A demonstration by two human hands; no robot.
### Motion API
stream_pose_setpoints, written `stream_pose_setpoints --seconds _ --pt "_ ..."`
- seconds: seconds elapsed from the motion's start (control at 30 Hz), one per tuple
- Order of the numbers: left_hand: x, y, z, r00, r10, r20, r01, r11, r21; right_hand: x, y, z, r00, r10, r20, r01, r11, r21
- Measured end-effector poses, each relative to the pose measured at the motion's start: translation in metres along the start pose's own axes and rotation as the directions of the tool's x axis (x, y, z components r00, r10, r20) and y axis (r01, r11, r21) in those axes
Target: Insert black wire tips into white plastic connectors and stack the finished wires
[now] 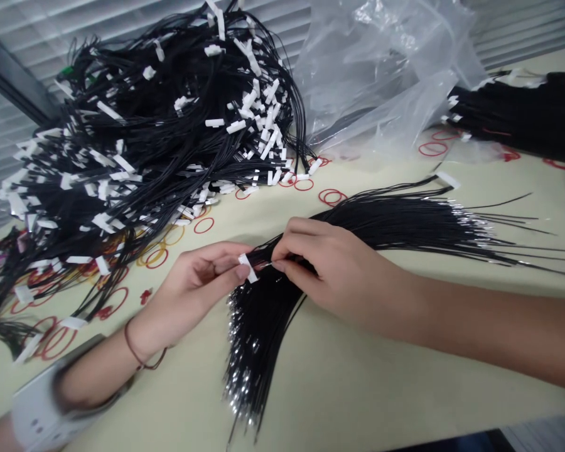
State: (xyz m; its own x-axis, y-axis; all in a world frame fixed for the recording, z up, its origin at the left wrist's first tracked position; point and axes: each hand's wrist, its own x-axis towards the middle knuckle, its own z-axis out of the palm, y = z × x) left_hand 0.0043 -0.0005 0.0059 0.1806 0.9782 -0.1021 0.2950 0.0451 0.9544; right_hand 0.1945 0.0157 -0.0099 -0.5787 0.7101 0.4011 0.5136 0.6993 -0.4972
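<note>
My left hand pinches a small white connector between thumb and forefinger. Close to its right, my right hand has its thumb and forefinger closed on a thin black wire beside the connector. Both hands are over a bundle of black wires whose silvery tips point toward the front edge. Behind my right hand, another bundle of black wires stretches right, its shiny ends fanned out. One white connector lies at the top of that bundle.
A large heap of black wires with white connectors fills the back left. Red rubber bands are scattered on the pale table. A clear plastic bag stands at the back, with more black wires at the right.
</note>
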Motion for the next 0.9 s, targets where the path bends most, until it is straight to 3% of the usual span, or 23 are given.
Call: stream_pose_setpoints --seconds 0.2,0.9 --pt "-0.0017 0.0018 0.0027 0.999 -0.017 0.035 0.018 0.999 -0.027 -0.0001 -0.003 0.0028 0.998 -0.058 -0.004 0.058 0.994 -0.091" --pt "-0.003 -0.0001 0.0008 0.998 -0.048 0.044 0.048 0.999 -0.012 -0.0002 0.0 0.0027 0.996 -0.084 0.001 0.084 0.995 -0.054"
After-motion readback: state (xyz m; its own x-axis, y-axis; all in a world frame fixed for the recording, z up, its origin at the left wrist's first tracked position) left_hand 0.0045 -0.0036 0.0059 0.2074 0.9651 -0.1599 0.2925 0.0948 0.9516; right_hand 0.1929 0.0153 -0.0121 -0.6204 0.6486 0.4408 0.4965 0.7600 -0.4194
